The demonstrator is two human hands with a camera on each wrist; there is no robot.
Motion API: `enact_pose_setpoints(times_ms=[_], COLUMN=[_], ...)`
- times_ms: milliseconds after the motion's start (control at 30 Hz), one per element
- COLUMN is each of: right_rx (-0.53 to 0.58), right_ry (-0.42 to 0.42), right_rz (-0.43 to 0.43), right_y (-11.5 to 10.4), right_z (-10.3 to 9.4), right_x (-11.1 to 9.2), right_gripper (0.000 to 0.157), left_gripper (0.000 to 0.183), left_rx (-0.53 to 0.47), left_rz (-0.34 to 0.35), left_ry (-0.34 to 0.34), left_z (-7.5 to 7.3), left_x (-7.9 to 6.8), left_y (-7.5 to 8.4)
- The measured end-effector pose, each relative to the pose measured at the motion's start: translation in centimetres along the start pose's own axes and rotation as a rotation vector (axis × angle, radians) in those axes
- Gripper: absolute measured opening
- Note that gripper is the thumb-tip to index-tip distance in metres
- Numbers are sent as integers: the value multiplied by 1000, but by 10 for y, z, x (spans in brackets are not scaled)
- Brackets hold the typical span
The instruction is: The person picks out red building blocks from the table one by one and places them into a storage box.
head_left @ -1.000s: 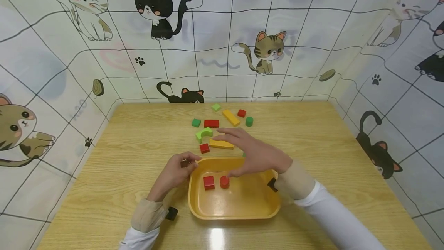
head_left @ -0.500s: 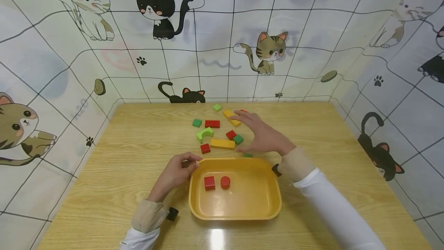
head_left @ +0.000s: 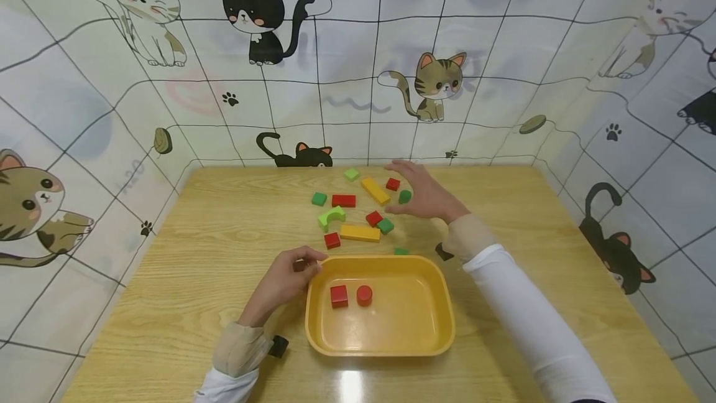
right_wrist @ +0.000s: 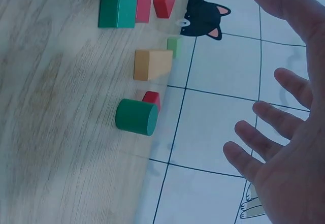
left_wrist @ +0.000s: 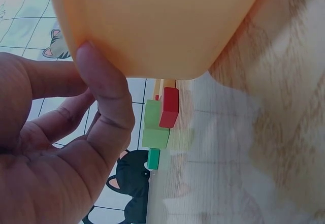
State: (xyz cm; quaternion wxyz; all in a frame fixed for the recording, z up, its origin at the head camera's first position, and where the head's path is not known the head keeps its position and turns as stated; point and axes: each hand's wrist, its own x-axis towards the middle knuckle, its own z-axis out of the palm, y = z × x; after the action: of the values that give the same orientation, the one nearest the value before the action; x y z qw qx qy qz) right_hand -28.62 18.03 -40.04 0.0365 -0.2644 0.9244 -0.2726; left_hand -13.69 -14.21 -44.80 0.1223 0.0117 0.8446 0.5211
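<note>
Green cylinder: it (head_left: 405, 196) stands on a flat end at the far right of the scattered blocks — upright, so its round side probably offers an easy grip.
Right hand: it (head_left: 433, 198) reaches over the far tabletop (head_left: 224, 229), fingers spread and grasping nothing; the wide gap between thumb and forefinger seems suited to spanning the cylinder, which the right wrist view shows apart from the fingers.
Left hand: its (head_left: 282, 282) thumb and forefinger pinch the far-left corner of the yellow tray (head_left: 391, 331) — likely to keep it steady.
Yellow tray: it sits on the near side of the blocks, presumably for short reaches by either hand.
Tray contents: a red cube (head_left: 339, 296) and a red cylinder (head_left: 364, 295) lie side by side, apart, in the left half.
Cylinder's neighbours: a small red block (head_left: 393, 184) lies just left and farther; the far yellow bar (head_left: 375, 191) slants left of both.
Farther left: a long red block (head_left: 344, 201) and a light-green arch (head_left: 331, 217) lie in no evident order.
Backdrop: a cat-print wall (head_left: 347, 98) rises behind the tabletop.
</note>
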Motion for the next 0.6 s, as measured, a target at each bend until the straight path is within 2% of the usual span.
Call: enact_pose_setpoints(times_ms=[267,600], right_rx=[-11,-17], right_ry=[6,-91], right_rz=[17,170], right_y=[19,33], right_z=[-3,-6], right_x=[18,45], right_gripper=[90,89], left_gripper=[17,18], left_rx=[15,11], left_rz=[-24,-31], left_ry=[1,3], left_z=[1,2], left_x=[0,1], left_y=[2,1])
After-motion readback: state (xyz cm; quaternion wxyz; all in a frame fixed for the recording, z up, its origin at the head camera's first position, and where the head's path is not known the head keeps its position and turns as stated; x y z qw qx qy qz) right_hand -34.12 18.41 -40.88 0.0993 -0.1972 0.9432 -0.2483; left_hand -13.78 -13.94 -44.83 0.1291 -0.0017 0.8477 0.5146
